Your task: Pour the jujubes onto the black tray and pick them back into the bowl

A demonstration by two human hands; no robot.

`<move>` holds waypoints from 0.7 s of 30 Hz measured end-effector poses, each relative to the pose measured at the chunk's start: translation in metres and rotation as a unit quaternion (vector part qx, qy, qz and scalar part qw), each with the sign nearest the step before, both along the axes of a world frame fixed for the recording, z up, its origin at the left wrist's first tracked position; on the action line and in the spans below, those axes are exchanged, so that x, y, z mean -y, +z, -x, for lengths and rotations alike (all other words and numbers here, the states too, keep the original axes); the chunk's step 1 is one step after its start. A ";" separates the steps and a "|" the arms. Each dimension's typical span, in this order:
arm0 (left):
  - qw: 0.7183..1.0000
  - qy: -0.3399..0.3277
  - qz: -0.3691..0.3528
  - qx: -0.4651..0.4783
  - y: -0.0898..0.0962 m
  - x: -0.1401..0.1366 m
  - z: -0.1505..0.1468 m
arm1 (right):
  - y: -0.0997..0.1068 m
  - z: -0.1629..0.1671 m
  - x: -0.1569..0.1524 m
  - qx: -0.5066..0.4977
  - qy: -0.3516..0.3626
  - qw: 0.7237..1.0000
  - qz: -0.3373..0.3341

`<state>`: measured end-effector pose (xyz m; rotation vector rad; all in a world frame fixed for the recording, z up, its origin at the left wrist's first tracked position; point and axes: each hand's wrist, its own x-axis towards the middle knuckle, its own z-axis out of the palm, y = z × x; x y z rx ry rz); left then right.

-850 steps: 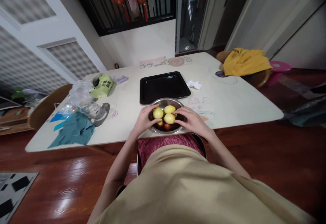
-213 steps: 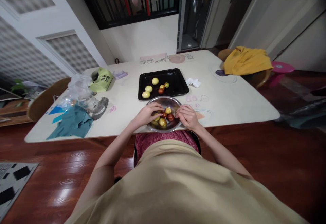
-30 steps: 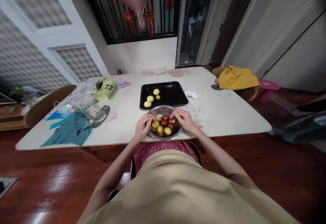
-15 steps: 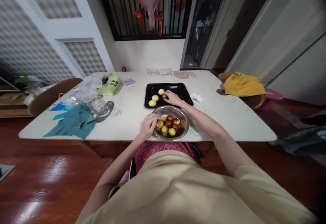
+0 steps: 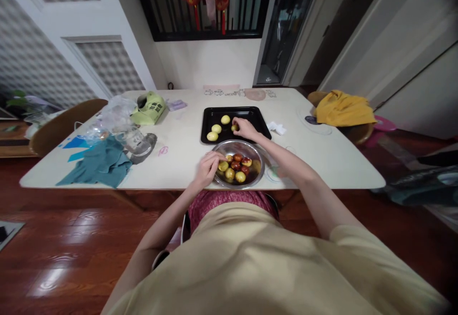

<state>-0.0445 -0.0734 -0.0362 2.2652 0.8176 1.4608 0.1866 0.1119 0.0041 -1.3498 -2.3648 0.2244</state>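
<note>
A shiny metal bowl [image 5: 260, 171] stands near the table's front edge, with several round fruits [image 5: 240, 176] in it, some yellow-green and some glossy reddish brown. My left hand [image 5: 207, 168] is closed at the bowl's left rim, its fingertips reaching over the edge. Behind the bowl lies a black rectangular tray [image 5: 250, 112]. Over the tray, my right hand [image 5: 244, 128] pinches a small round yellow-green fruit [image 5: 234, 127], partly covered by the fingers. Three pale yellow fruits [image 5: 216, 128] rest on the tray to the left of that hand.
To the left on the table [image 5: 179, 162] are a teal cloth [image 5: 100, 164], a clear jar [image 5: 134, 141], crumpled plastic bags [image 5: 116, 114] and a lime-green visor [image 5: 150, 108]. A white tissue [image 5: 277, 128] lies right of the tray. Yellow fabric [image 5: 343, 109] drapes over the right-hand chair.
The camera view has tilted down a little, so everything sits higher in the picture. My right hand has shifted slightly on the tray, and more of the fruit shows at its fingertips.
</note>
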 end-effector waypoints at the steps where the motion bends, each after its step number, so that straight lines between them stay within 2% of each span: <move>1: 1.000 0.002 -0.001 0.000 0.000 0.000 0.000 | 0.003 -0.002 0.006 -0.020 -0.002 1.000 -0.009; 4: 1.000 0.014 -0.005 0.005 0.000 0.003 -0.001 | 0.015 -0.006 0.038 -0.143 0.032 0.988 -0.044; 6: 0.999 0.030 -0.011 0.016 -0.001 0.004 -0.002 | 0.025 -0.006 0.073 -0.209 0.092 0.972 -0.048; 9: 0.997 0.064 -0.019 0.037 -0.002 0.007 -0.002 | 0.034 -0.003 0.131 -0.201 0.160 0.966 -0.034; 12: 0.995 0.085 -0.026 0.047 -0.004 0.008 -0.002 | 0.031 0.003 0.175 -0.154 0.203 0.967 0.004; 15: 0.993 0.091 -0.041 0.058 -0.004 0.007 -0.002 | 0.019 0.011 0.191 -0.108 0.225 0.968 0.023; 21: 0.992 0.095 -0.057 0.059 -0.003 0.007 -0.002 | 0.003 0.024 0.183 -0.074 0.223 0.972 0.000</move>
